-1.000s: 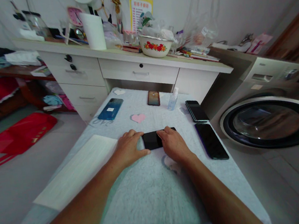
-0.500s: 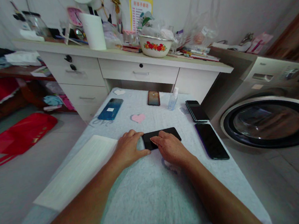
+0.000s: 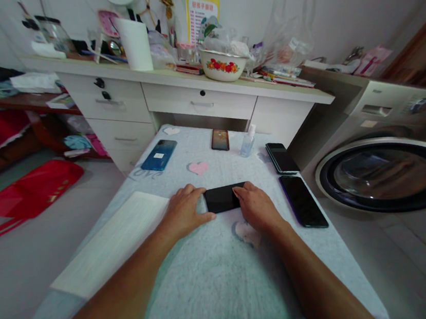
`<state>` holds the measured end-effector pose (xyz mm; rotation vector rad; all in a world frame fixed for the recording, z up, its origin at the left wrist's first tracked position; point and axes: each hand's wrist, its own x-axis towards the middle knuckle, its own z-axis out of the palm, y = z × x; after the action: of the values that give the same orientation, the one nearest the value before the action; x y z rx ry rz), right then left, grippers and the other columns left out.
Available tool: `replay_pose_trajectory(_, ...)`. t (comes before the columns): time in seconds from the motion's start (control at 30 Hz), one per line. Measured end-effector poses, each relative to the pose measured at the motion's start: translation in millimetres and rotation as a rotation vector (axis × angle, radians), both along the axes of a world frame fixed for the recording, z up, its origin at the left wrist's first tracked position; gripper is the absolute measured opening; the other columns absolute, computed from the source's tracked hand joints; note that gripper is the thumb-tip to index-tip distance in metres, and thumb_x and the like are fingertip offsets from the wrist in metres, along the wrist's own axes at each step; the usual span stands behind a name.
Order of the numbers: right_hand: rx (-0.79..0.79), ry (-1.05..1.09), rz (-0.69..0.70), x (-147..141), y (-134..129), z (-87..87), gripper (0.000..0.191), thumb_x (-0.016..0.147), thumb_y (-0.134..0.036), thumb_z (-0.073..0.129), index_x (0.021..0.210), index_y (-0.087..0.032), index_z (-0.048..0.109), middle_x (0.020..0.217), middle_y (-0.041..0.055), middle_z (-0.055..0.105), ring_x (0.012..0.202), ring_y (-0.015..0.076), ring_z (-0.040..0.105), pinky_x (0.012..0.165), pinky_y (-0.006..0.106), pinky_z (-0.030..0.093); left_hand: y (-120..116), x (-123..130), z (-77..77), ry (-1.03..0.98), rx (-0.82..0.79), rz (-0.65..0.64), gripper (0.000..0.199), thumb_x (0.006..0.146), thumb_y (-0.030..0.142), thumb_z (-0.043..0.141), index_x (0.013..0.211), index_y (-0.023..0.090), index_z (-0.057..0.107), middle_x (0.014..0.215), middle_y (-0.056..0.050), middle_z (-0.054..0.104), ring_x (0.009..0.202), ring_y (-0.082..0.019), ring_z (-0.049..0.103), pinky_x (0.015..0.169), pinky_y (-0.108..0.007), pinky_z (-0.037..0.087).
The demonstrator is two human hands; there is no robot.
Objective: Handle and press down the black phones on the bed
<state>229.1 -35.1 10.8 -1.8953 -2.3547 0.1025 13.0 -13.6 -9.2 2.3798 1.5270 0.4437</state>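
A black smartphone (image 3: 222, 199) lies flat, screen up, in the middle of the cloth-covered table. My left hand (image 3: 186, 209) steadies its left end, with the thumb at the near edge and the index finger at the far corner. Over the right end of the screen rests my right hand (image 3: 256, 203), its fingers bunched together and pointing left. Whether those fingers hold anything is hidden beneath the hand. To the right lies a second phone with a purple edge (image 3: 303, 201). Left of my left hand is a long pale sheet (image 3: 110, 244).
A stack of phones (image 3: 283, 158) sits at the table's right edge. Farther back are a clear spray bottle (image 3: 248, 141), a brown phone (image 3: 220, 140) and a blue phone (image 3: 159, 155). A washing machine (image 3: 377, 124) stands right; a white desk (image 3: 113, 102) is behind.
My right hand has slid rightward across the phone's screen, from near its middle to its right end. My left hand keeps its place at the left end.
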Motion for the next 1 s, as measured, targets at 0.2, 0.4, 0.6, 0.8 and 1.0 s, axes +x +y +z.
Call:
replay_pose_trajectory(0.2, -0.048, 0.003, 0.075, -9, -5, 4.4, 0.036, 0.098, -0.023, 0.032, 0.122, -0.021, 0.059, 0.097, 0.0088, 0.058, 0.087, 0.0181, 0.056, 0.078, 0.028, 0.038, 1, -1, -2.2, -0.010, 0.014, 0.000, 0.063, 0.066, 0.052, 0.070, 0.120, 0.022, 0.056, 0.106, -0.007, 0.058, 0.099, -0.028, 0.055, 0.084, -0.036, 0.042)
replay_pose_trajectory(0.4, -0.062, 0.036, 0.177, -17, -9, 4.6, 0.035, 0.097, -0.021, 0.034, 0.120, -0.022, 0.061, 0.095, 0.0073, 0.057, 0.086, 0.0170, 0.055, 0.078, 0.027, 0.038, 0, -1, -2.5, -0.008, 0.022, -0.003, 0.064, 0.067, 0.054, 0.069, 0.120, 0.021, 0.057, 0.105, -0.008, 0.057, 0.098, -0.028, 0.055, 0.083, -0.036, 0.042)
replay_pose_trajectory(0.6, -0.091, 0.048, 0.202, -17, -11, 8.0, 0.036, 0.096, -0.019, 0.036, 0.120, -0.021, 0.061, 0.095, 0.0079, 0.057, 0.086, 0.0168, 0.055, 0.077, 0.027, 0.038, 0, 0, -1.4, -0.003, 0.018, -0.001, 0.064, 0.067, 0.054, 0.069, 0.120, 0.020, 0.057, 0.105, -0.008, 0.057, 0.098, -0.028, 0.054, 0.084, -0.036, 0.042)
replay_pose_trajectory(0.8, -0.070, 0.046, 0.147, -10, -10, 6.5, 0.038, 0.098, -0.024, 0.032, 0.122, -0.021, 0.061, 0.096, 0.0081, 0.058, 0.084, 0.0171, 0.057, 0.076, 0.027, 0.039, 1, -1, -4.7, -0.008, 0.031, -0.009, 0.064, 0.068, 0.053, 0.069, 0.122, 0.021, 0.056, 0.107, -0.008, 0.056, 0.098, -0.028, 0.054, 0.083, -0.036, 0.043)
replay_pose_trajectory(1.0, -0.045, 0.049, 0.106, -2, -7, 3.3, 0.038, 0.098, -0.023, 0.032, 0.125, -0.021, 0.059, 0.097, 0.0086, 0.059, 0.089, 0.0175, 0.058, 0.079, 0.026, 0.039, -1, -1, -1.1, 0.001, 0.018, -0.004, 0.065, 0.068, 0.052, 0.069, 0.122, 0.019, 0.055, 0.107, -0.009, 0.057, 0.098, -0.028, 0.055, 0.083, -0.036, 0.043)
